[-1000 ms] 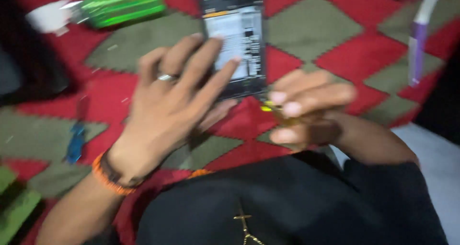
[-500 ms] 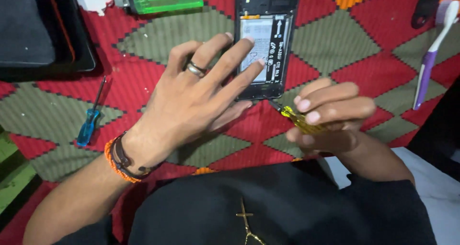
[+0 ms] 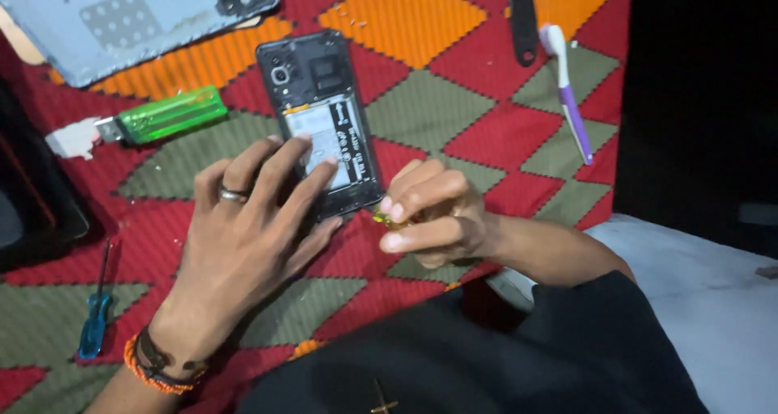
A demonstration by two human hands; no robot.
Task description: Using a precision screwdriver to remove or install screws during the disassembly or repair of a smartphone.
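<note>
Left hand (image 3: 243,236) spread flat on opened phone (image 3: 324,114); right hand (image 3: 429,215) pinching yellow screwdriver (image 3: 387,218)

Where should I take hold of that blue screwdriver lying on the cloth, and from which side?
Take the blue screwdriver by its thick blue handle, the end nearer the person, coming down from above. It lies flat on the patterned cloth, thin dark shaft pointing away, with bare cloth on both sides. The left hand is the closer one.
</note>
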